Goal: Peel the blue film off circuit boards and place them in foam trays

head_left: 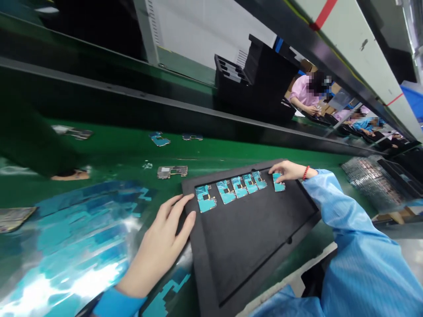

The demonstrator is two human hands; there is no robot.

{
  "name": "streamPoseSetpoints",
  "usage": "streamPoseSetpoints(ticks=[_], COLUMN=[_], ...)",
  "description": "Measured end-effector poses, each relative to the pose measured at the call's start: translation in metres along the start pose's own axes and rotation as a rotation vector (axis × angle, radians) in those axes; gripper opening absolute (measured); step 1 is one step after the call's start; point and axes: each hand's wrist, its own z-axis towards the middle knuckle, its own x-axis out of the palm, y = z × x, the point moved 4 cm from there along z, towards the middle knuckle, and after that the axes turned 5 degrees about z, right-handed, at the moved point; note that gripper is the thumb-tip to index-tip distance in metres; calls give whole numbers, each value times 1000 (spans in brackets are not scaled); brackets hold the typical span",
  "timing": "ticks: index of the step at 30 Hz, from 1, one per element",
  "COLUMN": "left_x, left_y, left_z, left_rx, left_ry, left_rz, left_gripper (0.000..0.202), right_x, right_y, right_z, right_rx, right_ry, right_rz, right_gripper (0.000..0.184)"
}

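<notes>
A black tray (251, 237) lies in front of me on the green belt. Along its far edge sits a row of several teal circuit boards (231, 188). My right hand (287, 171), in a blue sleeve with a red bead bracelet, has its fingers closed on the last board (278, 182) at the right end of the row. My left hand (161, 242) rests flat on the tray's left edge, fingers stretched out, next to the first board (205, 198).
A shiny sheet (66, 246) reflecting teal boards lies to the left. Loose boards (172, 171) lie on the green conveyor (231, 147). Stacked black trays (257, 79) stand behind. Other people in pink and blue (306, 94) work at far right. A metallic tray (373, 180) sits right.
</notes>
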Motion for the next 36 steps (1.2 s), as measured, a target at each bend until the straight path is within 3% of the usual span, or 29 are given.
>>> streamPoseSetpoints(ticks=[3, 7, 12, 19, 25, 28, 30, 32, 34, 36], left_x=[-2, -2, -1, 0, 1, 1, 1, 1, 1, 0], left_y=[0, 0, 0, 1, 3, 2, 1, 0, 0, 0], left_z=[0, -1, -1, -3, -4, -4, -4, -4, -5, -5], left_rx=[-4, -40, -41, -30, -11, 29, 41, 39, 42, 53], left_ry=[16, 31, 30, 29, -2, -20, -20, -24, -40, -58], left_rz=[-7, -15, -20, -17, -14, -16, -14, -10, -9, -8], left_gripper=[56, 58, 58, 56, 51, 48, 47, 46, 45, 43], right_x=[5, 23, 33, 33, 33, 18, 0, -16, -22, -18], right_y=[-7, -14, -16, -1, 6, 17, 29, 42, 55, 71], right_z=[-3, -25, -28, -18, -21, -19, -2, 35, 90, 153], right_rx=[-78, -92, -116, -244, -222, -215, -188, -60, 144, 265], right_ry=[-202, -190, -272, -287, -283, -296, -340, -377, -378, -366], right_rz=[-26, -71, 17, 15, 45, -33, -75, -88, -97, -107], right_gripper=[62, 79, 50, 34, 44, 46, 37, 26, 22, 33])
